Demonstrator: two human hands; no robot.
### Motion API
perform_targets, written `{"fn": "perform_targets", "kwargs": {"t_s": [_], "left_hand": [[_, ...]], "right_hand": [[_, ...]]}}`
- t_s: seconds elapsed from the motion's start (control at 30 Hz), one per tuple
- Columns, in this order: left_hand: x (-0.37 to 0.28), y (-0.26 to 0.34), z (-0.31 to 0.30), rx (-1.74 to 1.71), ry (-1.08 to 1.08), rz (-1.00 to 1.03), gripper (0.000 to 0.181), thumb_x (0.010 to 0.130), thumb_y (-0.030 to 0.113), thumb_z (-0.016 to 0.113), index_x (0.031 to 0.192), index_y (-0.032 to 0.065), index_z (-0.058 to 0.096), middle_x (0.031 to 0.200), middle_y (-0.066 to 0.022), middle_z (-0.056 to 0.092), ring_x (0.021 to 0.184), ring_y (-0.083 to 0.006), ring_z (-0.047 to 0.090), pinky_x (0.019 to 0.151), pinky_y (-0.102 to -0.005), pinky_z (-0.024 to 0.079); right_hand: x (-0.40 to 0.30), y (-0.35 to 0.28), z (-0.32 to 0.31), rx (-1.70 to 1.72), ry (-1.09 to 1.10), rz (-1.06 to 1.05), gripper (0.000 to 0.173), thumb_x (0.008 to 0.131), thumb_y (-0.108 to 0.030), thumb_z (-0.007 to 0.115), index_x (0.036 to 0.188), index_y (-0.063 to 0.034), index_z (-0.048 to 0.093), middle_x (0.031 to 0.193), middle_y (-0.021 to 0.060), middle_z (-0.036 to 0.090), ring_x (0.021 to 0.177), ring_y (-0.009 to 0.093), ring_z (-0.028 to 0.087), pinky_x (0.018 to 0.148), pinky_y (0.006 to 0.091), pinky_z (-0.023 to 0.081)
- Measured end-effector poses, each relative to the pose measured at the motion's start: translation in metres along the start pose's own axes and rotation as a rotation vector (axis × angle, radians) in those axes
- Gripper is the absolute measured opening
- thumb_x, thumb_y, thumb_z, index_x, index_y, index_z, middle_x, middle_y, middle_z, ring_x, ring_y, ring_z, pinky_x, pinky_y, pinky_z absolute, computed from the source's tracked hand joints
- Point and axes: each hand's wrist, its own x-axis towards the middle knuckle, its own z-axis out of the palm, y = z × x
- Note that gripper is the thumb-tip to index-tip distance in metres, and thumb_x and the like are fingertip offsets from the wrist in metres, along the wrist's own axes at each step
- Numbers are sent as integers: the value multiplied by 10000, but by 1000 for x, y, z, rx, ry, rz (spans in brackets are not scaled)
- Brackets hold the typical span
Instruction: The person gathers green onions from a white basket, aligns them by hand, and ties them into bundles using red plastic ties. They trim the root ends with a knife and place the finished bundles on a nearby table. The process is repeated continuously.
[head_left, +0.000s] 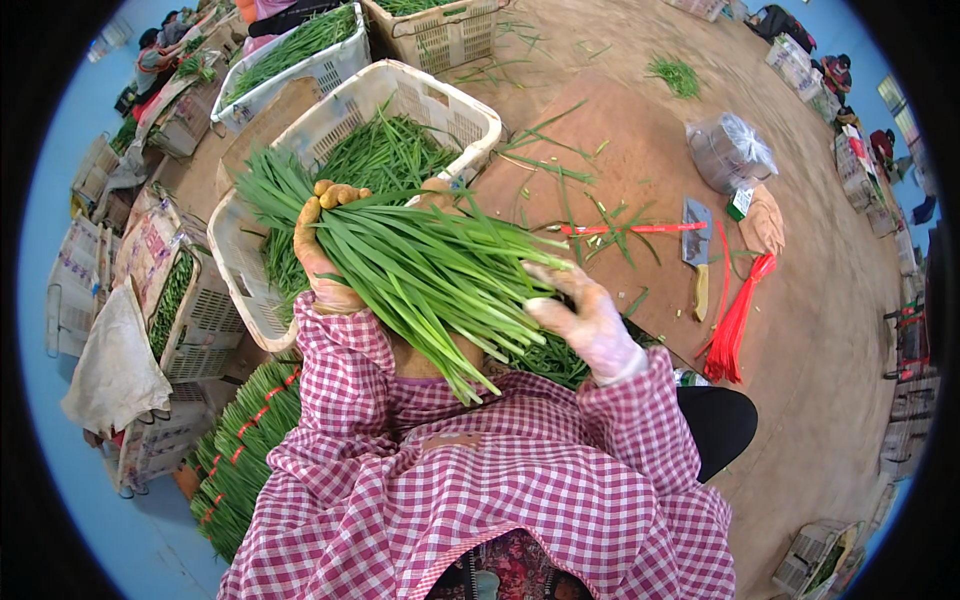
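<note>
A loose bunch of garlic chives (420, 255) lies across my lap, leaf tips to the left and pale stem ends to the right. My left hand (324, 244), in a soiled glove, grips it around the leafy part. At the stem ends is my right hand (581, 311), gloved and slightly blurred, thumb and fingers apart; the fingertips meet the outer stems, and no firm hold shows. Behind the bunch stands a white plastic crate (390, 82) with more loose chives (397, 154) in it. Further chives (551, 360) lie below my right hand, partly hidden.
Right of me, a cleaver (697, 251) lies on a brown board (547, 120) beside a red strip (637, 228) and scattered leaves. Red ties (739, 330) and a plastic-wrapped container (727, 154) sit beyond. Tied chive bundles (247, 450) are stacked at my left. Other people work farther off.
</note>
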Motion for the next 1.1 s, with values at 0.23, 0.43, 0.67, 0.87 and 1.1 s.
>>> {"fn": "perform_targets", "kwargs": {"t_s": [0.23, 0.43, 0.67, 0.87, 1.1], "left_hand": [[-6, -5, 23, 134, -49, 25, 172, 886, 161, 600, 1032, 77, 567, 934, -12, 605, 974, -198, 579, 983, -402, 437], [-11, -5, 26, 87, -62, -66, 244, 887, 148, 598, 1113, 57, 591, 1100, -58, 640, 1111, -255, 604, 992, -424, 478], [-13, -12, 35, 76, -110, -156, 268, 871, 144, 617, 1125, 64, 582, 1086, -38, 640, 1101, -240, 589, 1010, -405, 454], [-10, -5, 24, 106, 23, -30, 310, 919, 147, 563, 1205, 26, 560, 974, -7, 654, 1065, -208, 593, 1025, -389, 433], [2, 13, -2, -59, 49, -150, 268, 910, 134, 596, 1150, 18, 569, 889, -12, 603, 921, -188, 578, 871, -363, 495]], "right_hand": [[21, -8, 54, 516, 258, 38, 310, 819, -25, 741, 1111, 31, 652, 1073, 82, 693, 963, 156, 641, 892, 294, 503], [25, 0, 39, 412, 80, -66, 258, 873, -111, 697, 1100, 7, 667, 1040, 87, 710, 937, 175, 656, 869, 316, 511], [32, 9, 58, 408, 270, -51, 259, 856, -143, 721, 1040, 35, 685, 979, 102, 719, 909, 183, 653, 838, 319, 499], [-3, 20, 30, 848, 267, 90, 332, 968, -287, 551, 918, 23, 661, 1016, 156, 680, 949, 241, 634, 910, 395, 478], [-19, 14, 10, 863, -148, 117, 422, 976, -402, 529, 852, -3, 582, 653, 63, 549, 532, 172, 538, 534, 302, 446]]}}
